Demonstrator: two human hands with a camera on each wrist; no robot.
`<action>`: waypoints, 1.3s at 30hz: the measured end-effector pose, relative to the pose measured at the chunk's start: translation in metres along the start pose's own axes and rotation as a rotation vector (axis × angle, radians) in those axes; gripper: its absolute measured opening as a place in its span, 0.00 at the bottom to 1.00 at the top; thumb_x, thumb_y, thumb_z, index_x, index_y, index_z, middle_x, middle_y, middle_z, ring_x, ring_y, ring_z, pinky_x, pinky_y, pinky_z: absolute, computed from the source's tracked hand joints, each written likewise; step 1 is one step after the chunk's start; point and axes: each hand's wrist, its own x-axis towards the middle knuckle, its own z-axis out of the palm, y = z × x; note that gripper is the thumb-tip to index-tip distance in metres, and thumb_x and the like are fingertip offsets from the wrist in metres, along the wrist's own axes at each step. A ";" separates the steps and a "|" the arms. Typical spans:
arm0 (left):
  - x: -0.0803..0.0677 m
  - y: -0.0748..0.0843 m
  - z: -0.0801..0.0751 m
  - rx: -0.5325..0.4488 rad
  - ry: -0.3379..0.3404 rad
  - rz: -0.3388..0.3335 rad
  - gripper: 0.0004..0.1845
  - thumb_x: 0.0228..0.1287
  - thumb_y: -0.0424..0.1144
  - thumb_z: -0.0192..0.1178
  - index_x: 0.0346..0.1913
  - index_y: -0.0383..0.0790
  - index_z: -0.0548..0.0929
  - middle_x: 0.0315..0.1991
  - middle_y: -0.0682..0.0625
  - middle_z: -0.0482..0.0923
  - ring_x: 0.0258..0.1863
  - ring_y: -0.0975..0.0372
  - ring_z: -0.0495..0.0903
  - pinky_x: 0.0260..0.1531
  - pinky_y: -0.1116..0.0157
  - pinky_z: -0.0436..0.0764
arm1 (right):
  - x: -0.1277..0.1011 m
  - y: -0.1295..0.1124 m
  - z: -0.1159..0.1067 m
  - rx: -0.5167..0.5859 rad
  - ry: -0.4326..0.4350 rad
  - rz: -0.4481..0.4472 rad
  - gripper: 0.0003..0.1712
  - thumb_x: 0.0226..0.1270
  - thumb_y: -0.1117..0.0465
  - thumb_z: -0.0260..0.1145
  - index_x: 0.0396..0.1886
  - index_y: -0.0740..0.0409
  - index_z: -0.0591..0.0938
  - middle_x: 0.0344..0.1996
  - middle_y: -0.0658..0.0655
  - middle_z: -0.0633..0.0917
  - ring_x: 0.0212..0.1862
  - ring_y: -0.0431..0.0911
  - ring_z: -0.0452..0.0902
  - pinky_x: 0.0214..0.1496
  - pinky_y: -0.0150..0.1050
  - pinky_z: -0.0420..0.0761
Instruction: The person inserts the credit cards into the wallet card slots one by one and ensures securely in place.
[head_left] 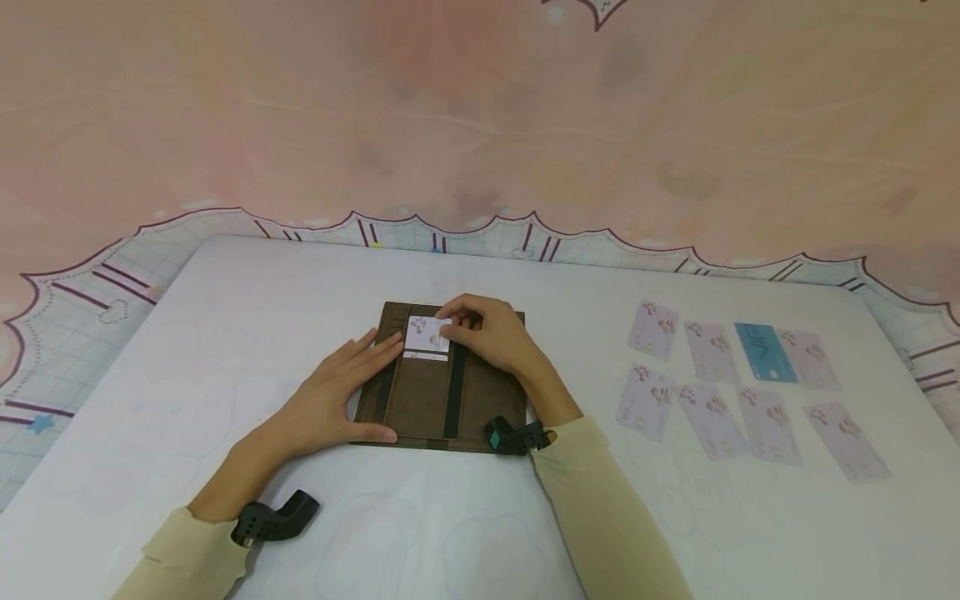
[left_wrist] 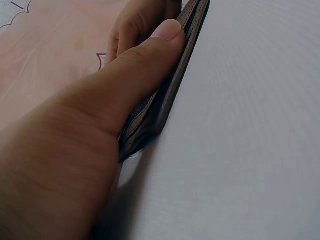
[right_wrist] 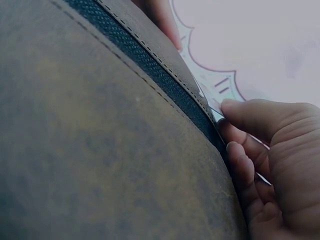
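While pinching pale pink plastic card (head_left: 427, 335) at flat brown leather card holder's (head_left: 442, 392) far edge, right hand (head_left: 491, 333); left hand (head_left: 333, 400) flat, pressing near-left corner; could snag, buckle if tilted.

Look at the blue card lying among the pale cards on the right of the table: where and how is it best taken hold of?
The blue card lies flat on the white table, pale cards close on both long sides. Probably best: come from above, pinch across its short ends, near and far, or press and slide it toward you until an edge can be lifted. Its thin, flat pose leaves little to grip from the sides.
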 end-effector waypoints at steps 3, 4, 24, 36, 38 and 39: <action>0.000 0.000 0.000 0.001 0.001 0.002 0.57 0.44 0.64 0.71 0.75 0.46 0.56 0.74 0.48 0.54 0.74 0.50 0.43 0.70 0.48 0.46 | 0.000 0.000 0.000 -0.009 -0.007 -0.009 0.07 0.64 0.61 0.67 0.42 0.54 0.85 0.30 0.49 0.80 0.32 0.42 0.73 0.35 0.34 0.75; 0.000 0.000 0.000 0.001 0.001 0.003 0.57 0.44 0.64 0.71 0.75 0.46 0.56 0.74 0.48 0.54 0.74 0.50 0.43 0.70 0.48 0.46 | 0.000 0.000 0.000 -0.011 -0.009 -0.010 0.07 0.64 0.61 0.67 0.41 0.53 0.85 0.30 0.49 0.80 0.32 0.42 0.73 0.35 0.34 0.75; -0.001 -0.001 0.001 -0.001 0.011 0.022 0.56 0.45 0.64 0.70 0.75 0.46 0.56 0.73 0.48 0.55 0.74 0.50 0.44 0.69 0.46 0.47 | -0.001 -0.001 -0.001 -0.056 -0.063 -0.031 0.05 0.63 0.58 0.69 0.37 0.51 0.87 0.31 0.46 0.82 0.31 0.41 0.73 0.34 0.34 0.76; -0.001 -0.001 0.001 -0.006 0.027 0.046 0.56 0.45 0.62 0.71 0.74 0.44 0.57 0.73 0.48 0.56 0.73 0.49 0.45 0.69 0.47 0.46 | -0.001 -0.002 -0.002 -0.095 -0.089 -0.048 0.05 0.63 0.57 0.69 0.36 0.50 0.88 0.33 0.45 0.82 0.34 0.40 0.73 0.36 0.34 0.75; -0.001 -0.002 0.001 -0.006 0.028 0.049 0.56 0.45 0.62 0.71 0.74 0.44 0.57 0.73 0.48 0.56 0.73 0.49 0.45 0.69 0.47 0.46 | -0.001 -0.001 -0.002 -0.097 -0.092 -0.061 0.05 0.62 0.57 0.70 0.36 0.50 0.89 0.33 0.45 0.82 0.35 0.39 0.74 0.38 0.34 0.75; -0.001 -0.002 0.001 -0.006 0.029 0.050 0.56 0.45 0.62 0.71 0.74 0.44 0.57 0.73 0.48 0.56 0.73 0.49 0.45 0.69 0.47 0.46 | -0.001 -0.001 -0.001 -0.096 -0.093 -0.067 0.05 0.62 0.57 0.70 0.35 0.50 0.89 0.34 0.45 0.82 0.36 0.39 0.74 0.38 0.34 0.75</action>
